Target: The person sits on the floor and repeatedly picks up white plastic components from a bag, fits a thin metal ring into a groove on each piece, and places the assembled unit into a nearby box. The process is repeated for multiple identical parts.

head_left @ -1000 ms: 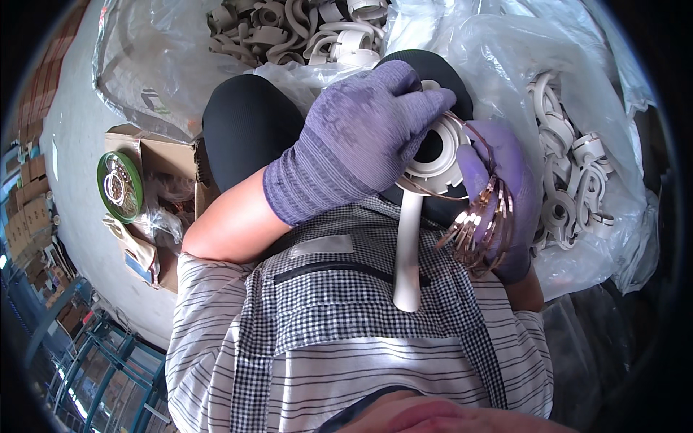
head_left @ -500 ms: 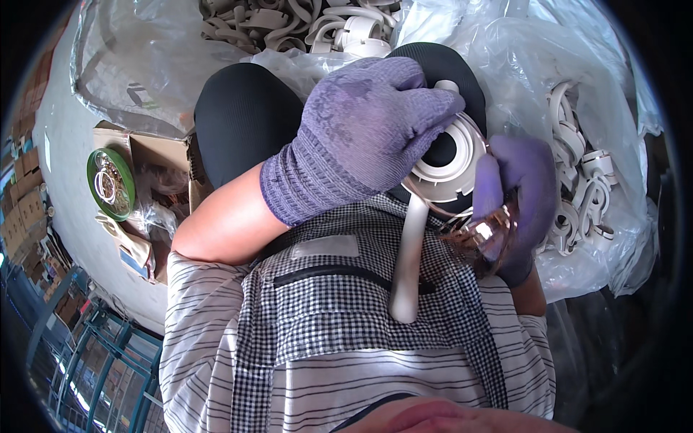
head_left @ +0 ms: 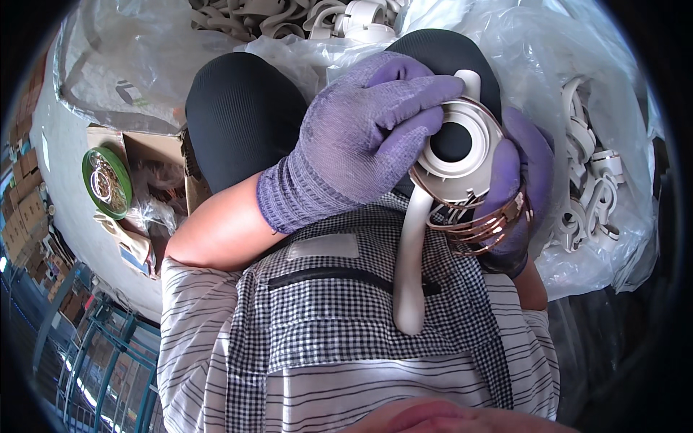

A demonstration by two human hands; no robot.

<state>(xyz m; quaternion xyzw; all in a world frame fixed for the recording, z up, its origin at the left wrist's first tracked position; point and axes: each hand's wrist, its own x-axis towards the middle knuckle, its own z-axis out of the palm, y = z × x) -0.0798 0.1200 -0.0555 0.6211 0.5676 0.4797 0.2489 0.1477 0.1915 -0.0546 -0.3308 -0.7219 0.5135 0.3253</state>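
Two gloved hands meet at one white part (head_left: 477,146) in the head view, held over the right leg, its long handle (head_left: 411,289) pointing back across the checked apron (head_left: 317,325). The left hand (head_left: 361,130) pinches the upper-left rim between thumb and fingers. The right hand (head_left: 521,169) is curled around a bunch of copper bands (head_left: 498,225), its fingertips at the part's right edge; one band seems to run round the rim.

I judge the part light, stiff and fairly smooth, probably plastic — the rim or the handle gives the surest hold. The bands look thin and springy, easily bent or tangled, so they are best taken singly by an end.

The left fingers cover some of the rim, and the right fingers hide where the bands cross; their number and the rim band's ends are hard to make out. More white pieces (head_left: 599,189) lie in the clear bag (head_left: 613,94) at right — the heap (head_left: 281,18) ahead is cut off by the top edge.
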